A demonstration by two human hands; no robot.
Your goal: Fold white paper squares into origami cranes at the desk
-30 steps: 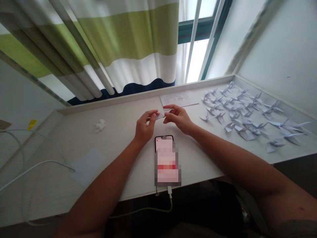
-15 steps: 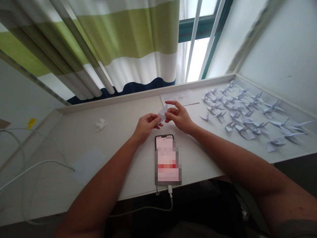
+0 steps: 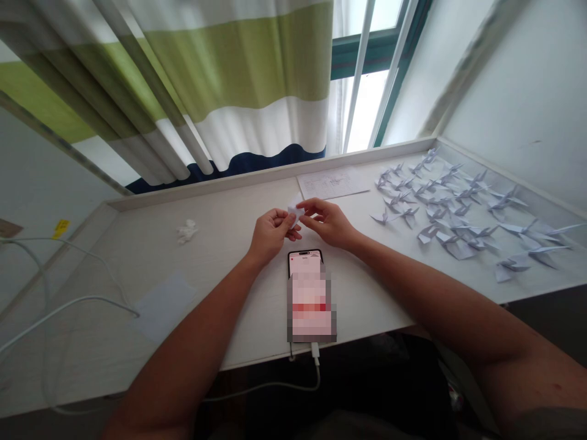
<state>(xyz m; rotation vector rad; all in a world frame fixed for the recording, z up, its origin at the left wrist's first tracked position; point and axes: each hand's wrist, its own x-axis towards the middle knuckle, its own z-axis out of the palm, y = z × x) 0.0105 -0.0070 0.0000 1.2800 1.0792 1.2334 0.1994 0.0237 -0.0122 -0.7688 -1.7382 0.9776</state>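
A small piece of white folded paper (image 3: 296, 212) is up between my two hands, above the middle of the table. My left hand (image 3: 270, 235) pinches its lower left part between thumb and fingers. From the other side, the thumb and index finger of my right hand (image 3: 331, 223) close on the paper's right edge. The exact folds are too small to make out. Just below my hands lies a phone (image 3: 290, 263) with a lit, partly blurred screen. Several folded white paper cranes (image 3: 463, 238) stand on the table to the right.
A printed sheet (image 3: 334, 182) lies behind my hands. On the left are a crumpled tissue (image 3: 186, 231), a plain white sheet (image 3: 165, 305) and white cables (image 3: 87, 299). A charging cable (image 3: 315, 353) hangs from the phone over the table's front edge. Raised rims border the back.
My right index finger has come down from the paper's raised tip to its edge, and the hand sits slightly lower. The paper now looks smaller and more compact. My left hand has barely moved.
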